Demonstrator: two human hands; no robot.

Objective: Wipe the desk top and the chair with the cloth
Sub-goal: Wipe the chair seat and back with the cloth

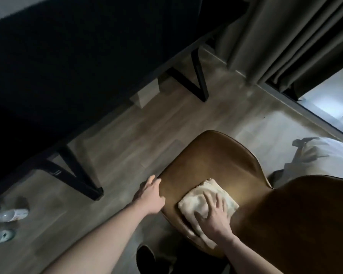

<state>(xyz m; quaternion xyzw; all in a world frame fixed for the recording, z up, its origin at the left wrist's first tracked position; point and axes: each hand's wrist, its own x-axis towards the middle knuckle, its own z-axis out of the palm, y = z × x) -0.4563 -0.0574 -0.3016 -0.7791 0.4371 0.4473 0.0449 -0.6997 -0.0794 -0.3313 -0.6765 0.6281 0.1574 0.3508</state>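
Note:
A folded cream cloth [198, 200] lies on the seat of a brown chair [216, 159] in the lower middle of the view. My right hand [214, 216] presses flat on the cloth with its fingers spread. My left hand [151, 194] rests on the seat's left edge, fingers reaching over the rim; I cannot tell if they curl round it. The chair's backrest [305, 224] fills the lower right. The dark desk top [57, 56] stretches across the upper left, away from both hands.
Black V-shaped desk legs [71, 175] stand on the wood-look floor [127, 139]. Plastic bottles [8, 214] lie on the floor at the far left. Grey curtains [285, 36] hang at the upper right. White bedding [325, 155] sits at the right edge. A dark object [145, 258] lies below the chair.

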